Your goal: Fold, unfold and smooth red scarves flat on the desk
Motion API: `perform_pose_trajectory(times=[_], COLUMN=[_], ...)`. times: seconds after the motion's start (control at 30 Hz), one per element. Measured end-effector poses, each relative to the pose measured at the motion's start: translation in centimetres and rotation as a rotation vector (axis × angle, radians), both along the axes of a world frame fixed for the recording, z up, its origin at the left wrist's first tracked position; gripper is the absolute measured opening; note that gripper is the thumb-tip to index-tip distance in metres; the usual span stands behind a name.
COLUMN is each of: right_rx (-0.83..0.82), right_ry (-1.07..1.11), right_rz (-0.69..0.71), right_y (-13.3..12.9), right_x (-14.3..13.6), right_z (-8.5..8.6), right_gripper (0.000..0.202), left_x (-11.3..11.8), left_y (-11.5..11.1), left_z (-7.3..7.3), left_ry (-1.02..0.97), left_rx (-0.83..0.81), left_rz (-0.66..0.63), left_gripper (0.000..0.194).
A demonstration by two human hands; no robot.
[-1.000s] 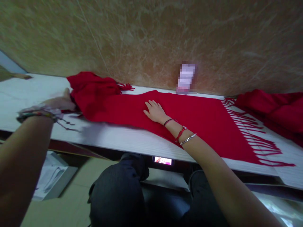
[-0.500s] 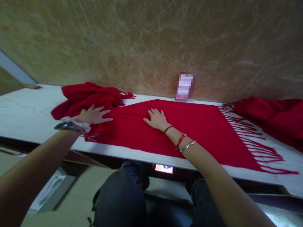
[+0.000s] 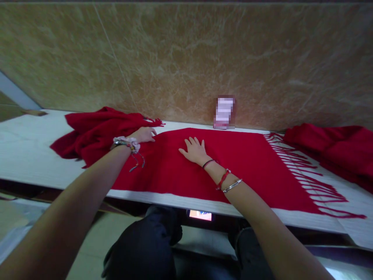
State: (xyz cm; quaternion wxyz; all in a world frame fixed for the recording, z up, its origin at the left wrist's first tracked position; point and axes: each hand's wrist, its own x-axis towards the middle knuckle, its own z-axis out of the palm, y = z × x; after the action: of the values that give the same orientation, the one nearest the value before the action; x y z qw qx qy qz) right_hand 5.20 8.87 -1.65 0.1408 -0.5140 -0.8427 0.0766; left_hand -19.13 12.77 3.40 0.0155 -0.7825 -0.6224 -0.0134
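A red scarf [image 3: 241,167] lies spread along the white table, its fringe fanned out at the right end and its left part bunched into loose folds [image 3: 96,128]. My right hand [image 3: 194,151] rests flat on the middle of the spread cloth, fingers apart. My left hand [image 3: 144,135] is at the far edge of the cloth, beside the bunched part; its fingers are bent over the fabric near the edge, and whether they pinch it is not clear.
Another red cloth [image 3: 335,144] is heaped at the right. A phone-like object, pixelated [image 3: 224,112], leans on the marbled wall behind the white table [image 3: 26,136]. A lit screen [image 3: 200,215] shows below the front edge, by my legs.
My left hand has moved right and away from me to the cloth's far edge, its fingers now bent. The bunched part has shifted and spread left. My right hand stays nearly in place.
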Motion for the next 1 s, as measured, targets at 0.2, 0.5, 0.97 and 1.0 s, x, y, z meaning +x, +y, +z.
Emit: perform_pose_trajectory(times=[0.2, 0.5, 0.97, 1.0], right_rx=[-0.054, -0.020, -0.054, -0.052], right_ry=[-0.028, -0.007, -0.039, -0.038], right_rz=[-0.013, -0.029, -0.016, -0.015], right_y=[0.3, -0.1, -0.2, -0.2], right_x=[0.1, 0.0, 0.2, 0.3], right_z=[-0.4, -0.4, -0.2, -0.2], right_gripper=[0.063, 0.059, 0.060, 0.059], left_x=[1.9, 2.2, 0.2, 0.4], left_y=[-1.8, -2.9, -0.2, -0.2], left_z=[0.3, 0.1, 2.7, 2.6], left_ry=[0.073, 0.028, -0.010, -0.011], left_rx=[-0.188, -0.250, 0.153, 0.165], left_rz=[-0.199, -0.164, 0.254, 0.250], left_gripper=[0.038, 0.038, 0.037, 0.035])
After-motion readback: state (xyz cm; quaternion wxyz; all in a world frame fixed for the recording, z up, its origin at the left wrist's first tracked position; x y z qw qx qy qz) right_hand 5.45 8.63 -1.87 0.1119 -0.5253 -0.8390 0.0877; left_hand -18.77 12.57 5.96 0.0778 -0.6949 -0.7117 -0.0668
